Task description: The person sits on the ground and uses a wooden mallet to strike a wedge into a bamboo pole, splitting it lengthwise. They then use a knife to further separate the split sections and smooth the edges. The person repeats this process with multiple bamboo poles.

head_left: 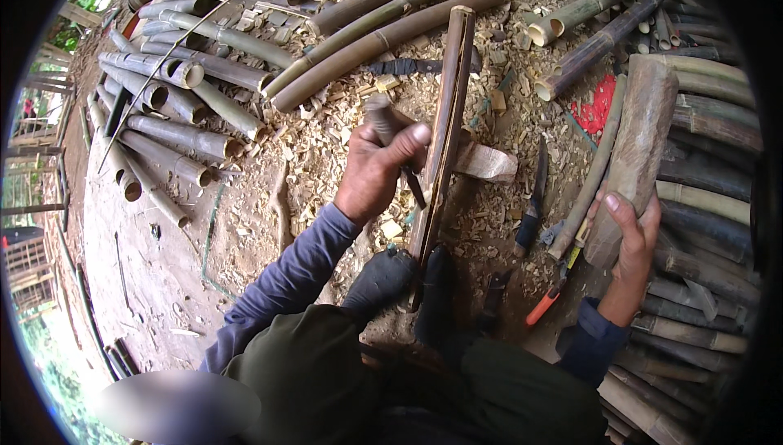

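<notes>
My left hand (371, 169) is closed round a chisel-like tool (381, 115) with a thick dark handle; its dark lower end points down against a bamboo pole (447, 110). The thumb lies close to the pole or touches it. Long seams run along this pole, which reaches from between my feet away from me. Beneath it, a pale-ended wood block (487, 162) sticks out to the right. Off to the right, my right hand (634, 229) grips the near end of a heavy squared wooden billet (636, 143), raised above the ground.
Cut bamboo poles (196, 70) lie at the far left, and more bamboo (705, 168) is stacked along the right. A knife (532, 200) and an orange-ended tool (545, 302) lie right of my feet. Wood chips (342, 110) cover the ground. A red scrap (594, 102) shows farther off.
</notes>
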Available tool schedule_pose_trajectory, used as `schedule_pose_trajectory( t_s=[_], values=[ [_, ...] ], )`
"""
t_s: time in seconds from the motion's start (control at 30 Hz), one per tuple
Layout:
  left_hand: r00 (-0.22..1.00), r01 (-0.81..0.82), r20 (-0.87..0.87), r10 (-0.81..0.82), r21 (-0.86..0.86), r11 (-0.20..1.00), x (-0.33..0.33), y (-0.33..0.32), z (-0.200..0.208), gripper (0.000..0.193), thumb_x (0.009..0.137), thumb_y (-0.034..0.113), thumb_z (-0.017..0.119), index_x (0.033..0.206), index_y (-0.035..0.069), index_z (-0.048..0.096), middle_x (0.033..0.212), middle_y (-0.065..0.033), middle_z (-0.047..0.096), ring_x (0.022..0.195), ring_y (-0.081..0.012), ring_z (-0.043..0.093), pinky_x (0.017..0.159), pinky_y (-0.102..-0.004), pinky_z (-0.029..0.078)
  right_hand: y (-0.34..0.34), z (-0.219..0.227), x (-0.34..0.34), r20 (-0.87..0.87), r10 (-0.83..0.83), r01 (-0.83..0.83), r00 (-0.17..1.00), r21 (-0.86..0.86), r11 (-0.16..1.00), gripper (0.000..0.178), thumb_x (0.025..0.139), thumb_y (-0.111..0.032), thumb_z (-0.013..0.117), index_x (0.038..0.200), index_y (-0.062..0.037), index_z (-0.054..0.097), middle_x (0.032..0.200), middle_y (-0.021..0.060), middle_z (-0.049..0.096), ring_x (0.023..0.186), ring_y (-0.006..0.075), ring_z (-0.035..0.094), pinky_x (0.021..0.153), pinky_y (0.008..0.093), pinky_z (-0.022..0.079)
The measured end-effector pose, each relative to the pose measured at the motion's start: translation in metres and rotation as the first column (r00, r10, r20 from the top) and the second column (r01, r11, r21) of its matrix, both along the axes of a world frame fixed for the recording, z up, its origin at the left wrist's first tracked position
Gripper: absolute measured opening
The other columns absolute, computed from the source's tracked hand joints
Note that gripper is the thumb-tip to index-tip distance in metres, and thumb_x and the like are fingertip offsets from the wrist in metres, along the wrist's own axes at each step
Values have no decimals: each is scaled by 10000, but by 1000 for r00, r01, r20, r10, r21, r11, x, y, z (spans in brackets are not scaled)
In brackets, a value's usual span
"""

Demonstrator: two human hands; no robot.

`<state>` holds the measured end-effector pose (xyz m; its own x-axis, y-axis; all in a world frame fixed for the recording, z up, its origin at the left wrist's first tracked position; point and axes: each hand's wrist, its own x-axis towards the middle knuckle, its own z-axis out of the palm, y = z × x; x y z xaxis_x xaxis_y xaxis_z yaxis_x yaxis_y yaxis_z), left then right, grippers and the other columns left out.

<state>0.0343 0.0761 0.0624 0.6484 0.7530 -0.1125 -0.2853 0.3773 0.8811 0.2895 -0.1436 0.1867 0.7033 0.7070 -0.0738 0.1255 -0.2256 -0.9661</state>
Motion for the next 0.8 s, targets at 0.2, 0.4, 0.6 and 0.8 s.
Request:
schedule_pose_trajectory(
  t_s=[0.2, 0.4, 0.6, 0.8],
  values=[
    [996, -80, 18, 82, -91, 993, 11, -8, -14, 294, 960, 308, 766, 907, 22, 717, 668, 6, 582, 602, -93, 523, 580, -271, 423, 2, -2, -9, -82, -9, 9, 997, -9, 1000, 568, 835, -196, 748, 1299, 39, 518, 919, 130, 661, 719, 195, 664, 624, 334, 567],
    [973, -32, -221, 72, 177, 984, 15, -26, -21, 346, 961, 370, 764, 866, 38, 743, 690, 4, 635, 636, -73, 551, 585, -276, 440, 10, 16, -25, 31, 57, -56, 998, -18, 998, 617, 825, -216, 736, 1340, 37, 508, 990, 133, 664, 761, 193, 673, 635, 324, 580],
    [936, -37, -315, 156, 355, 934, 17, -37, -20, 358, 958, 341, 772, 865, 2, 705, 709, -1, 622, 645, -105, 537, 591, -297, 440, 66, 22, -52, 274, 437, -420, 857, -122, 899, 628, 812, -183, 793, 1329, -30, 471, 1117, 149, 645, 942, 278, 670, 836, 416, 548],
    [973, 91, -230, 3, 397, 913, -8, -59, -72, 196, 990, 158, 710, 1063, 4, 613, 908, -80, 679, 848, -157, 637, 746, -329, 509, 76, 27, -63, 422, 793, -573, 439, -548, 609, 716, 772, -241, 822, 1342, -3, 461, 1091, 225, 655, 987, 394, 711, 845, 495, 571]
  ],
)
